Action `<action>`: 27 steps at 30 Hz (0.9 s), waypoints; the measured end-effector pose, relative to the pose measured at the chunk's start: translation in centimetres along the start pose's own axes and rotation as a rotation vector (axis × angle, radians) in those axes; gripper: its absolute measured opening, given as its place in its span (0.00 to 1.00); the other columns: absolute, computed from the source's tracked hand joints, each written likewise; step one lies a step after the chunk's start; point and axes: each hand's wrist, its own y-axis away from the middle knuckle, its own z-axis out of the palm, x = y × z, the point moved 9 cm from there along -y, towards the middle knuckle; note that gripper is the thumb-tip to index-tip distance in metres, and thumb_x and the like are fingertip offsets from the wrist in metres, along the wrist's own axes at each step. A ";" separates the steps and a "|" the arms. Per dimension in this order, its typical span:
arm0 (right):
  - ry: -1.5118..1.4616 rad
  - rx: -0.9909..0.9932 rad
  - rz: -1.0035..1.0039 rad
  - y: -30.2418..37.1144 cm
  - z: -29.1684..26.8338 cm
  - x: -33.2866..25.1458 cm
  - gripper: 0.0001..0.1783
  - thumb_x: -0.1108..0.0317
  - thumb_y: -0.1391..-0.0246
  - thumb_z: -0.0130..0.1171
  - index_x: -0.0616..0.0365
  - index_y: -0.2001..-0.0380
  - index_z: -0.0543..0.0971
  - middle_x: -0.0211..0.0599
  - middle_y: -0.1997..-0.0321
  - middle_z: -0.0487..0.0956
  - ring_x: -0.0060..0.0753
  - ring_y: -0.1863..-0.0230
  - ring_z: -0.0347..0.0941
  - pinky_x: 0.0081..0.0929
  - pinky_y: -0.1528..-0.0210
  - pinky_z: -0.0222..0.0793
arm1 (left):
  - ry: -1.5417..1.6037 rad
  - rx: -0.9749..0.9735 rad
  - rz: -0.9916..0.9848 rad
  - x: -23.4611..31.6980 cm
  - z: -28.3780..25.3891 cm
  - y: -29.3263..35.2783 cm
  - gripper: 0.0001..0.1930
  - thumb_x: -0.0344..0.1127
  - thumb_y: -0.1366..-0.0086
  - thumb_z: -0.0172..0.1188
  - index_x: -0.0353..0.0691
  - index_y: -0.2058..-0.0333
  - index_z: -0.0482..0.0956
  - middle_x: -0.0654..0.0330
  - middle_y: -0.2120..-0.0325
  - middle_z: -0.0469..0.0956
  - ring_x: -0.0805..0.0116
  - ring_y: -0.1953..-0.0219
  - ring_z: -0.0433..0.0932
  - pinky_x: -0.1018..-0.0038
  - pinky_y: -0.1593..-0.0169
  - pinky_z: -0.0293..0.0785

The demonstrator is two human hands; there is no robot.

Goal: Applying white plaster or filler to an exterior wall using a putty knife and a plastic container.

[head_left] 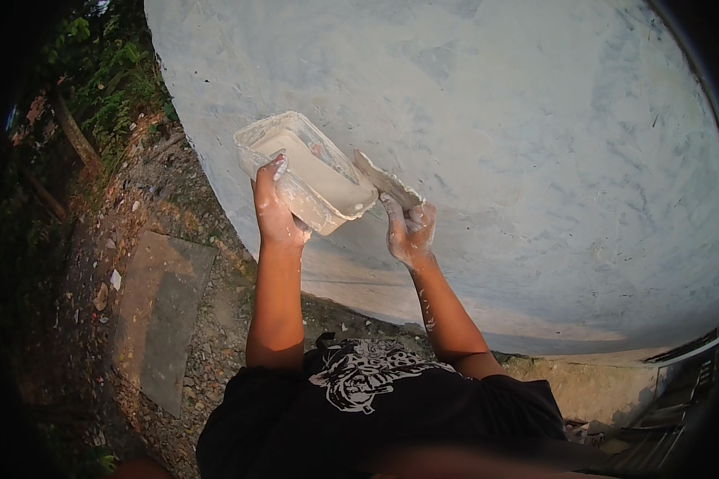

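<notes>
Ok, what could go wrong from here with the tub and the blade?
The left hand, smeared with paste, seems to support the tub alone, so the tub could slip or tip.
The right hand is smeared too, so the blade might slide loose.
The blade looks coated; some paste might drip off.

A large wall (535, 144), pale grey with darker patches, fills much of the view. On the left, a flat slab (172, 319) lies on stony ground (198, 383), partly in shadow. Green plants (124, 72) grow farther up. The daylight has a warm colour.
</notes>
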 end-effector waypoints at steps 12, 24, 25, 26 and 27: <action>-0.102 -0.063 0.399 1.2 0.4 5.3 0.14 0.78 0.41 0.54 0.68 0.51 0.74 0.42 0.62 0.83 0.34 0.62 0.81 0.29 0.57 0.75 | -0.007 0.008 -0.051 -0.3 0.4 0.5 0.29 0.44 0.37 0.51 0.35 0.40 0.65 0.49 0.45 0.71 0.51 0.43 0.71 0.57 0.41 0.68; -0.800 0.318 0.529 -0.9 -2.5 1.6 0.15 0.76 0.38 0.54 0.69 0.50 0.71 0.45 0.49 0.78 0.33 0.49 0.76 0.34 0.45 0.73 | -0.140 -0.026 -0.042 -2.0 -1.0 -0.5 0.32 0.45 0.37 0.52 0.35 0.37 0.61 0.49 0.43 0.68 0.52 0.40 0.68 0.56 0.39 0.67; -0.799 0.316 0.526 -0.6 -2.4 1.5 0.15 0.76 0.38 0.54 0.69 0.50 0.71 0.45 0.49 0.78 0.33 0.49 0.76 0.34 0.45 0.73 | -0.102 -0.033 -0.035 -2.0 -1.0 -0.6 0.31 0.40 0.38 0.53 0.36 0.38 0.60 0.49 0.44 0.68 0.52 0.42 0.70 0.55 0.43 0.71; -0.731 0.285 0.492 -0.5 -2.3 1.2 0.15 0.75 0.38 0.54 0.69 0.49 0.71 0.45 0.50 0.78 0.33 0.49 0.76 0.33 0.46 0.72 | -0.064 -0.040 -0.027 -1.9 -1.0 -0.7 0.30 0.36 0.39 0.54 0.37 0.38 0.59 0.50 0.46 0.68 0.52 0.45 0.72 0.55 0.47 0.75; -0.667 0.257 0.464 -0.3 -2.2 1.2 0.15 0.75 0.39 0.54 0.68 0.49 0.72 0.45 0.50 0.78 0.32 0.49 0.76 0.33 0.46 0.71 | -0.068 -0.037 -0.026 -2.0 -0.8 -0.9 0.30 0.36 0.39 0.54 0.37 0.38 0.59 0.50 0.46 0.68 0.52 0.45 0.72 0.55 0.47 0.75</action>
